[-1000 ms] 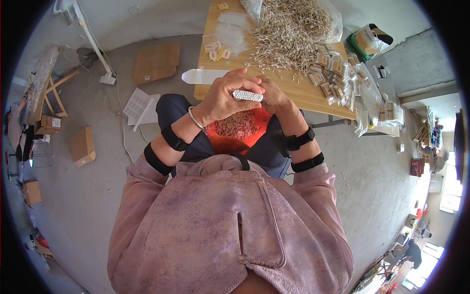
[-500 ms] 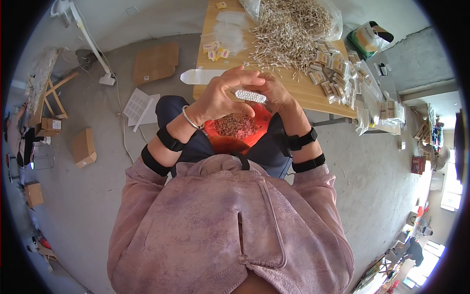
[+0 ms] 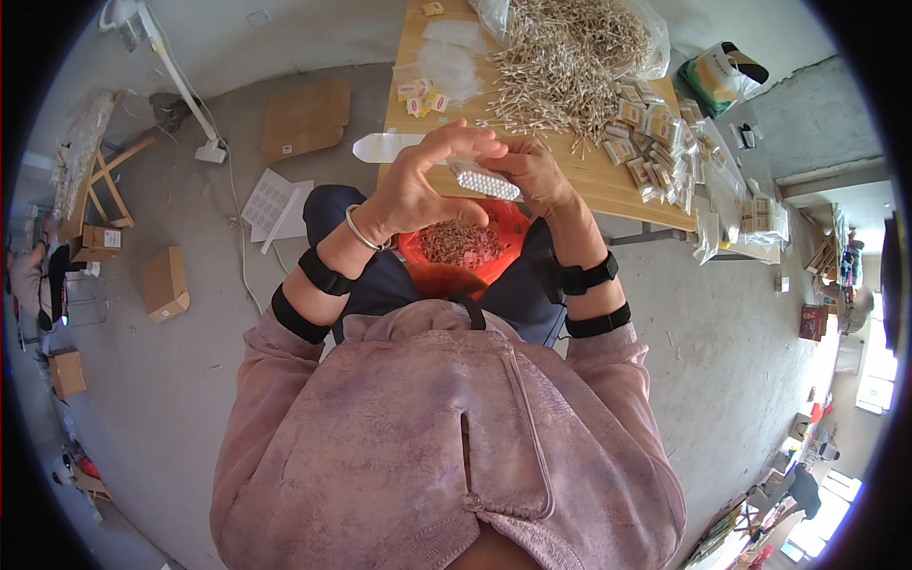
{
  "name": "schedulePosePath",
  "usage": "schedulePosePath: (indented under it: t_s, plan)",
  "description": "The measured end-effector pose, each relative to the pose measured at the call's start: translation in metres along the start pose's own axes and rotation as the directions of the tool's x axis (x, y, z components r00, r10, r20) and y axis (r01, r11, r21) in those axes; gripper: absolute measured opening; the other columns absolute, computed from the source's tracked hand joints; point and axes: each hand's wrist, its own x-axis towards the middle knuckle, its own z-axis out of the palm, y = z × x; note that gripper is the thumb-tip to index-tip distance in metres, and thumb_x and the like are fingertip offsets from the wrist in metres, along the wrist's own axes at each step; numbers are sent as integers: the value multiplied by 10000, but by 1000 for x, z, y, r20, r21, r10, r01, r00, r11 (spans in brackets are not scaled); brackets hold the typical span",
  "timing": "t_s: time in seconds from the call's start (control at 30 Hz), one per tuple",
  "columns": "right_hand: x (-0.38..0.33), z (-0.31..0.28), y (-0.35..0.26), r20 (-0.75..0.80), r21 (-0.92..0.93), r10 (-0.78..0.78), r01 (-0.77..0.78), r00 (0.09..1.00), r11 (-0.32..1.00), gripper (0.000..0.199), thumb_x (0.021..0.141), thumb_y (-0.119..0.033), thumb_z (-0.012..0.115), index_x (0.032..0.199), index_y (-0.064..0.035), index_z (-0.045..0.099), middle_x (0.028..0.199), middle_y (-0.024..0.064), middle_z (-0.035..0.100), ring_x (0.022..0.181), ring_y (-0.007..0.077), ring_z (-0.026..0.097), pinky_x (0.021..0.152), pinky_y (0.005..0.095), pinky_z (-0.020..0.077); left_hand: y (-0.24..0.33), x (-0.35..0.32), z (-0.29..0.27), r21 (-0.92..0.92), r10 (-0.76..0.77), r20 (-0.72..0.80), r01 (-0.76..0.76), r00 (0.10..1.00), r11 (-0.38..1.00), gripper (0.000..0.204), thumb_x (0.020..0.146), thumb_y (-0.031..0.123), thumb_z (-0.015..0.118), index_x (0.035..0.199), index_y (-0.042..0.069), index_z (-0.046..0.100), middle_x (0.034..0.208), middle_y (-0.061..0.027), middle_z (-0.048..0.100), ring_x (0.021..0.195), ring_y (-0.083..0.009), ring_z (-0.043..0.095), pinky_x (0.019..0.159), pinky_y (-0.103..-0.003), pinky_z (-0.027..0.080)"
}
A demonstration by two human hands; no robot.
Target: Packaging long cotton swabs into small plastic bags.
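Observation:
A bundle of cotton swabs point(image 3: 489, 184) in a clear wrapper is held up over my lap, its white tips facing me. My right hand point(image 3: 541, 178) is closed around its right side. My left hand point(image 3: 410, 188) curves about the bundle's left side with fingers and thumb apart. Its fingertips come close to the far edge of the pack; whether they touch it I cannot tell. Beneath both hands, between my knees, sits an orange-red bag or tub point(image 3: 508, 228) filled with loose swabs point(image 3: 456, 244).
On the wooden table point(image 3: 589, 180) lie a large heap of loose swabs point(image 3: 560, 71), small packed boxes point(image 3: 655, 142) at right, clear bags point(image 3: 446, 71) and several yellow-white labels point(image 3: 420, 95). A white pointed strip point(image 3: 385, 147) overhangs the left edge. Cardboard point(image 3: 306, 119) lies on the floor.
The bundle has tilted slightly, with more of its wrapper showing behind the tips. My left hand has shifted a little to the left. The whole view has moved slightly.

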Motion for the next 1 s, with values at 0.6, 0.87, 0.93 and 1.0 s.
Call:
schedulePosePath:
  t_s: [0.6,0.87,0.93,1.0]
  plan:
    - [2,9,9,-331,189,-57,125,942,974,155,841,-70,526,916,47,595,805,122,640,664,175,617,651,272,521,-25,-4,10,93,86,-206,-68,975,993,852,606,256,831,1306,38,399,1285,-126,493,1198,-227,464,1023,-361,346]
    - [7,26,24,-495,271,-189,357,848,894,153,871,-102,525,926,36,562,793,106,623,702,171,602,655,257,485,-31,-7,40,306,81,-370,39,925,951,860,678,263,801,1353,28,323,1311,-125,457,1198,-213,455,993,-350,373]
    - [6,31,22,-505,337,-160,364,848,868,148,876,-103,521,922,31,564,796,100,618,700,163,596,654,262,484,-28,-3,44,321,95,-395,40,914,946,838,697,259,791,1349,22,323,1299,-124,463,1183,-209,463,981,-344,381]
    - [5,39,22,-511,401,-129,368,850,839,144,881,-104,517,918,26,566,799,94,613,698,154,589,654,267,482,-24,3,46,424,194,-417,1,888,906,730,770,234,736,1339,12,337,1284,-120,466,1154,-191,474,960,-320,389]
